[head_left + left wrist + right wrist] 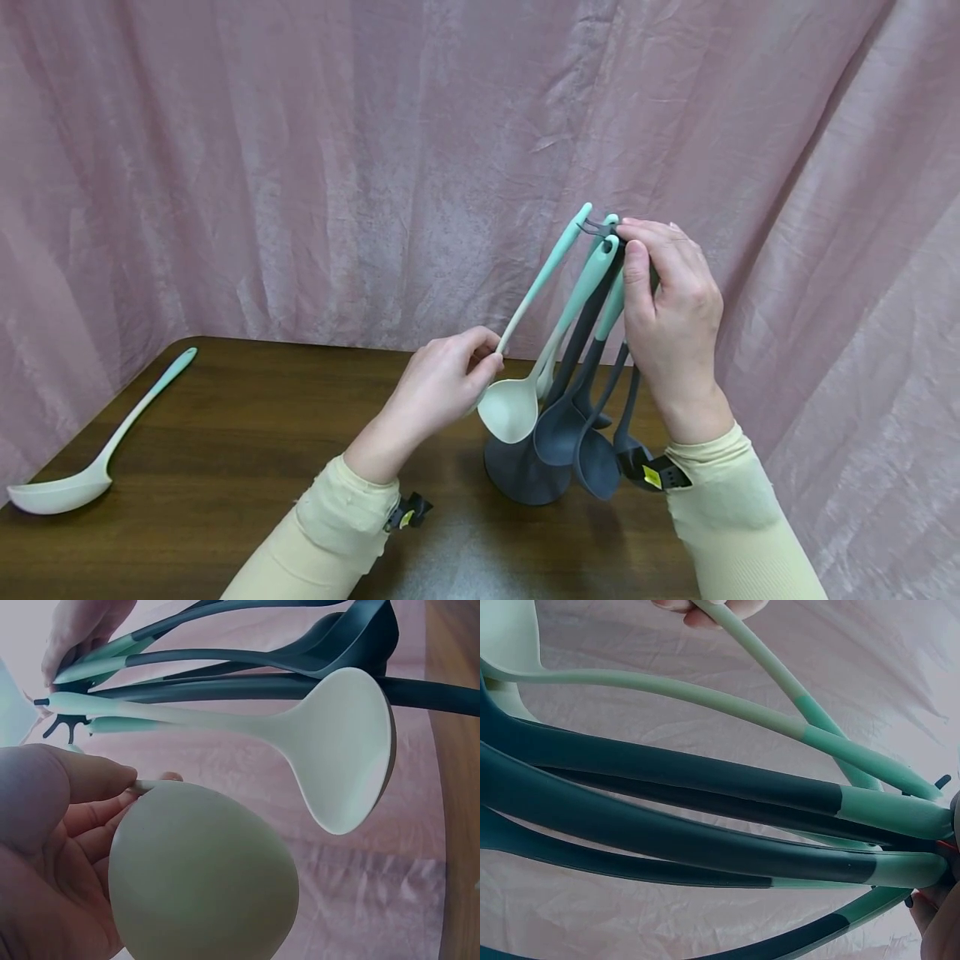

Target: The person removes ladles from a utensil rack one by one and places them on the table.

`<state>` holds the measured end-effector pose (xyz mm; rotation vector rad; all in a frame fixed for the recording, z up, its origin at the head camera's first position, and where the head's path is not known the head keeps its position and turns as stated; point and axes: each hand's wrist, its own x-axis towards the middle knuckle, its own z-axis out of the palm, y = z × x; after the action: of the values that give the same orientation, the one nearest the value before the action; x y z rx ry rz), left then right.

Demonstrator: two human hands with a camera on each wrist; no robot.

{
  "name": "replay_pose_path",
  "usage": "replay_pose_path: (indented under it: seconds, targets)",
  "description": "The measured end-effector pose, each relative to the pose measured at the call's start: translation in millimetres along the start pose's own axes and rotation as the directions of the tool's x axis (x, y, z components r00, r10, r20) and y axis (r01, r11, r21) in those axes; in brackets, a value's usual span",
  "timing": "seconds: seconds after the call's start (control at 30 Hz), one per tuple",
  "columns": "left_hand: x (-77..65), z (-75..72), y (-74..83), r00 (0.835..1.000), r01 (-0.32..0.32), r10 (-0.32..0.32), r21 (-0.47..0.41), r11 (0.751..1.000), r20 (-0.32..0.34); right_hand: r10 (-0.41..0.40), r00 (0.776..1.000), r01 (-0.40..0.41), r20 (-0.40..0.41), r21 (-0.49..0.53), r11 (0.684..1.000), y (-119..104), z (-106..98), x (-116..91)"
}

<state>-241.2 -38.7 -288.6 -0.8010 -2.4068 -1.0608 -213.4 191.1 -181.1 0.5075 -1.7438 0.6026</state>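
My left hand (450, 371) pinches the cream lower handle of a spoon (546, 271) between thumb and fingers. Its broad rounded head (202, 870) shows in the left wrist view; in the head view the hand hides most of it. The spoon's mint handle end is up by a prong at the top of a dark utensil stand (525, 475). Up there my right hand (675, 304) grips the stand's top, thumb toward me and fingers over it. A cream ladle (510, 410) hangs beside the spoon, and dark ladles and spoons (597, 465) hang below the right hand.
Far left on the brown wooden table (247, 467) lies another cream ladle (63, 493) with a mint handle end. A pink curtain (300, 167) rises behind the table and along both sides. The stand's round base is right of the table's middle.
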Motion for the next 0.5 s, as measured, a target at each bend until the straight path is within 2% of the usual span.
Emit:
replay_pose_path:
  seconds: [0.5]
  targets:
    - [0.4, -9.2, 0.0, 1.000, 0.018, -0.018, -0.013, 1.000, -0.023, -0.006, 1.000, 0.006, -0.011, 0.001, 1.000, -1.4, 1.0, 1.4]
